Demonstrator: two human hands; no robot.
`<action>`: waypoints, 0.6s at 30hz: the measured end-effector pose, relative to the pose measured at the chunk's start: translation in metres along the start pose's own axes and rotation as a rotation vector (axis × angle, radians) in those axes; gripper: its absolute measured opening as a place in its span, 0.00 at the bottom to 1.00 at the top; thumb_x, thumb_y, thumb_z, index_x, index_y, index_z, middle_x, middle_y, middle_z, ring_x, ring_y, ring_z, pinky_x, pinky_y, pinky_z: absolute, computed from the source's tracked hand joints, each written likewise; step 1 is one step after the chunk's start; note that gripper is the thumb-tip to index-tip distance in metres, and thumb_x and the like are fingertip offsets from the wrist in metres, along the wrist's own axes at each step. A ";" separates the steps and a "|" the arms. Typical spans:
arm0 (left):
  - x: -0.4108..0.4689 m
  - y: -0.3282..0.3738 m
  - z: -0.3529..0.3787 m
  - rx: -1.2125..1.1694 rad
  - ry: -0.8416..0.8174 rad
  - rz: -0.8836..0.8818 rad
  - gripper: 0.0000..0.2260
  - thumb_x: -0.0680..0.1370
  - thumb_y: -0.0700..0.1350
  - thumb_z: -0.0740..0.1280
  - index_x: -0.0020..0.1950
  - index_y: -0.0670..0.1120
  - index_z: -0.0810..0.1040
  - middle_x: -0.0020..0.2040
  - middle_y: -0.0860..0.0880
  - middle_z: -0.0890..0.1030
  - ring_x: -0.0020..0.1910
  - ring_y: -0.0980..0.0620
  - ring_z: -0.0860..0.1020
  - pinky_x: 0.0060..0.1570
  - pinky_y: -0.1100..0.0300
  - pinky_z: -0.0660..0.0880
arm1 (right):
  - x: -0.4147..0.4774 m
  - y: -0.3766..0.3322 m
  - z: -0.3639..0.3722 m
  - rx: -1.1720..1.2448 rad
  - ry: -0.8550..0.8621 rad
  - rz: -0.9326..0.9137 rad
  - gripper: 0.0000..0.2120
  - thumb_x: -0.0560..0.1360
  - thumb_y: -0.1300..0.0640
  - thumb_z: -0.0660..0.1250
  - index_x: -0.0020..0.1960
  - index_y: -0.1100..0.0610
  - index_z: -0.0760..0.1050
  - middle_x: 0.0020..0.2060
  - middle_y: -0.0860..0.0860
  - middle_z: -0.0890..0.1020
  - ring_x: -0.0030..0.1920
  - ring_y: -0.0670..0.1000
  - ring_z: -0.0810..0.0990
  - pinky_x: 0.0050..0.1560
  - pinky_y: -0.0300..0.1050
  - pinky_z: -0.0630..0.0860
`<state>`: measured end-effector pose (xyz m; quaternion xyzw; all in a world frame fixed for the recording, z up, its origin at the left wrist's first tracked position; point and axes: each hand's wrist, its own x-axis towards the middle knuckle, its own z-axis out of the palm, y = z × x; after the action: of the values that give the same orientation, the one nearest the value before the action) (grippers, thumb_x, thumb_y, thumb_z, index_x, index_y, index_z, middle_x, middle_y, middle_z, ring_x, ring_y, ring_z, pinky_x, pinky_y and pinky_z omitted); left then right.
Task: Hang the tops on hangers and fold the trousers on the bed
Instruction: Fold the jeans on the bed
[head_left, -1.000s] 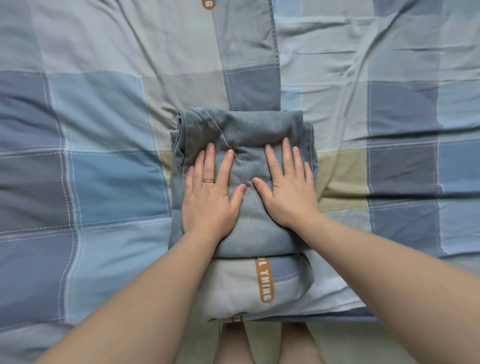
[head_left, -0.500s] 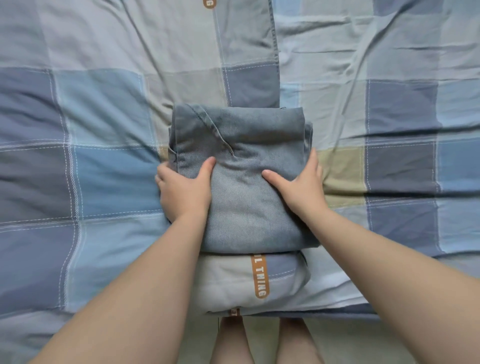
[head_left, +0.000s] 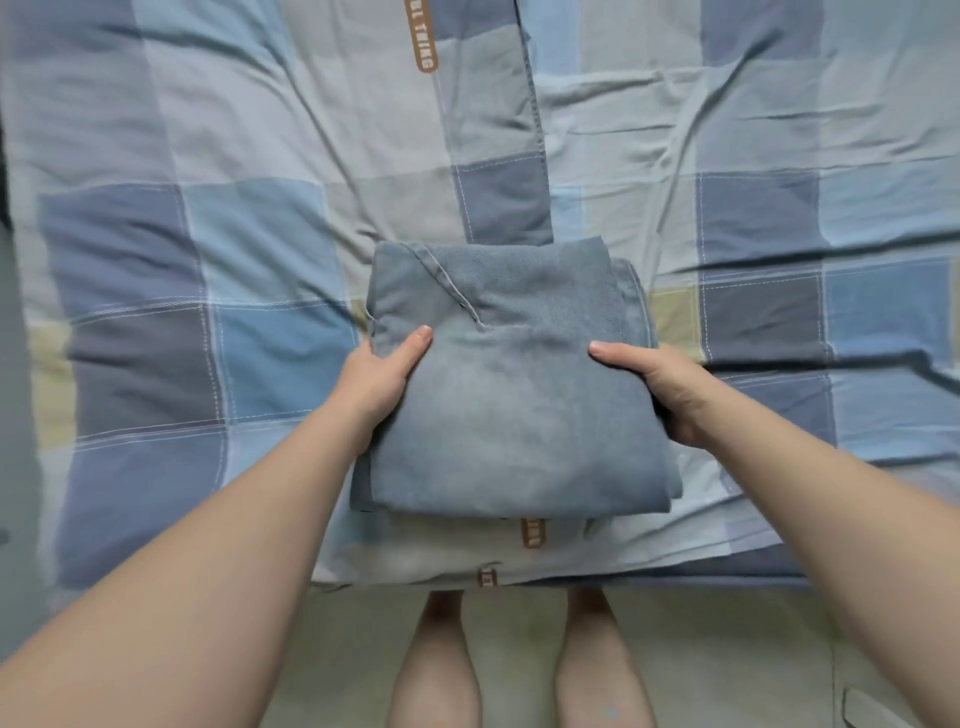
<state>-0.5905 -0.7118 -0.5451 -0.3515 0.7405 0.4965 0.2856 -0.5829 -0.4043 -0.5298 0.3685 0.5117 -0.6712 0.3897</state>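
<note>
Both my bare forearms reach out from the near edge and converge toward the middle. My left hand grips the left side of the folded trousers, thumb lying flat on top and pointing far and right, fingers tucked underneath out of sight. My right hand grips the right side the same way, thumb on top pointing left, fingers hidden below.

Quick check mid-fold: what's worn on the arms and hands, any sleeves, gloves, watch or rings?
The left arm and right arm are bare to the frame edge: no sleeves, watch or bracelet. The left hand and right hand wear no gloves. Only thumbs and backs show; the other fingers are hidden under the trousers, so rings cannot be told.
</note>
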 end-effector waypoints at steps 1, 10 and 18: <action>-0.012 0.001 -0.003 -0.002 -0.014 0.001 0.26 0.73 0.64 0.74 0.66 0.52 0.80 0.57 0.57 0.83 0.57 0.54 0.81 0.60 0.56 0.77 | -0.014 0.000 0.002 0.019 0.015 0.001 0.22 0.65 0.54 0.76 0.57 0.60 0.82 0.47 0.56 0.87 0.43 0.54 0.87 0.36 0.45 0.82; -0.156 0.028 -0.039 -0.023 -0.142 0.043 0.26 0.71 0.62 0.75 0.64 0.50 0.81 0.55 0.56 0.85 0.54 0.55 0.83 0.59 0.55 0.78 | -0.198 0.024 0.031 0.188 0.291 -0.052 0.27 0.71 0.57 0.76 0.67 0.64 0.74 0.56 0.62 0.84 0.54 0.62 0.85 0.54 0.61 0.82; -0.263 0.083 -0.041 0.064 -0.316 0.232 0.11 0.76 0.56 0.74 0.54 0.54 0.82 0.48 0.63 0.85 0.47 0.66 0.82 0.48 0.65 0.75 | -0.351 0.053 0.037 0.443 0.445 -0.226 0.18 0.74 0.56 0.74 0.60 0.64 0.80 0.52 0.60 0.86 0.50 0.60 0.86 0.48 0.54 0.83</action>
<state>-0.5055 -0.6662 -0.2839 -0.1720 0.7375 0.5512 0.3502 -0.3899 -0.3983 -0.2296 0.5228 0.4634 -0.7082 0.1021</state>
